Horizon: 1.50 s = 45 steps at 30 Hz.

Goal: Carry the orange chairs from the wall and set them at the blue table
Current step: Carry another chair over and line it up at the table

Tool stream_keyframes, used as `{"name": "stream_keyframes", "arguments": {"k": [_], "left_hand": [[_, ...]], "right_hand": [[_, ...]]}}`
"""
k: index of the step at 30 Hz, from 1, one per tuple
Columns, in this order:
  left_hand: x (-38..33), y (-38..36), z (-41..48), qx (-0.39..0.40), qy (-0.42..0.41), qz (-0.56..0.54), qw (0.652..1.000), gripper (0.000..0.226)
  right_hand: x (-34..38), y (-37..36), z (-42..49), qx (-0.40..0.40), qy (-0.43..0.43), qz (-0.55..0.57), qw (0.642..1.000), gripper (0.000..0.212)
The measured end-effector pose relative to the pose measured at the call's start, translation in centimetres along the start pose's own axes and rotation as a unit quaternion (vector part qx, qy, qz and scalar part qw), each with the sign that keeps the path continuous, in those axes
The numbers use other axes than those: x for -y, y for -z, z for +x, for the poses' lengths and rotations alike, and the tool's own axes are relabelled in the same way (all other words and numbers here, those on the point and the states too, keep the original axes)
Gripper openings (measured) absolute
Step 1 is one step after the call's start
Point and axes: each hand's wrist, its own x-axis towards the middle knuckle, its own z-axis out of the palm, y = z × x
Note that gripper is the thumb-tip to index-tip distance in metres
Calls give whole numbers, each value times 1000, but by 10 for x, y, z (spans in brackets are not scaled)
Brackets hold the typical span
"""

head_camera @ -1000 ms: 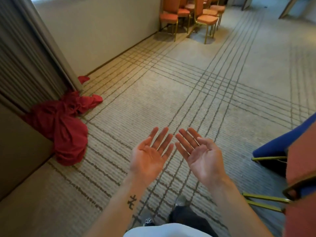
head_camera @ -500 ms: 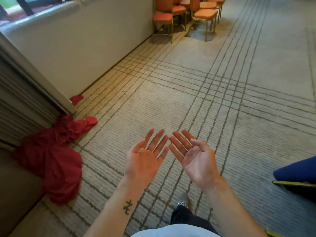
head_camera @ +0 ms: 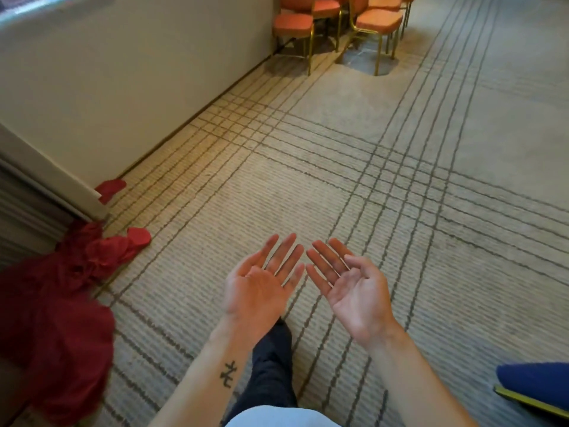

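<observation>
Several orange chairs with gold legs stand at the top of the view beside the cream wall: the nearest one [head_camera: 294,23] on the left, another [head_camera: 380,20] to its right. My left hand [head_camera: 260,283] and my right hand [head_camera: 351,286] are held palm-up side by side in front of me, fingers spread, holding nothing. Both hands are far from the chairs, with a long stretch of carpet between. A corner of blue cloth [head_camera: 534,382] with a gold edge shows at the lower right; I cannot tell what it belongs to.
A heap of red cloth [head_camera: 58,306] lies on the floor at the lower left, by a wall corner [head_camera: 92,208]. The cream wall [head_camera: 138,72] runs along the left. Striped beige carpet [head_camera: 400,180] spreads ahead. My dark trouser leg [head_camera: 272,365] is below my hands.
The view has moved forward toward the chairs, which appear larger and nearer. The blue and orange furniture at the right has slid almost out of view. My hands stay open, palms up.
</observation>
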Motion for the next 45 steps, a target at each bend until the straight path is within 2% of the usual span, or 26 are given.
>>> {"name": "stream_keyframes", "arguments": {"k": [8, 14, 21, 29, 33, 36, 45], "left_hand": [[-112, -77, 153, 19, 26, -10, 999, 49], [-178, -137, 237, 51, 34, 13, 998, 47], [-211, -183, 351, 25, 34, -11, 999, 45], [-253, -274, 515, -6, 18, 23, 1000, 45], [-279, -323, 580, 0, 3, 32, 999, 47], [-296, -349, 621, 1, -6, -3, 1000, 47], [-369, -406, 792, 17, 14, -31, 999, 49]], "right_hand": [[70, -101, 154, -17, 38, -15, 999, 44], [112, -158, 238, 9, 53, -26, 998, 41], [169, -183, 354, 7, 39, -22, 999, 41], [279, -217, 529, 11, 22, -1, 1000, 40], [333, -246, 601, 30, 15, -2, 999, 40], [367, -264, 644, 38, 9, 0, 999, 40], [438, -324, 807, 16, 18, -27, 999, 39]]}}
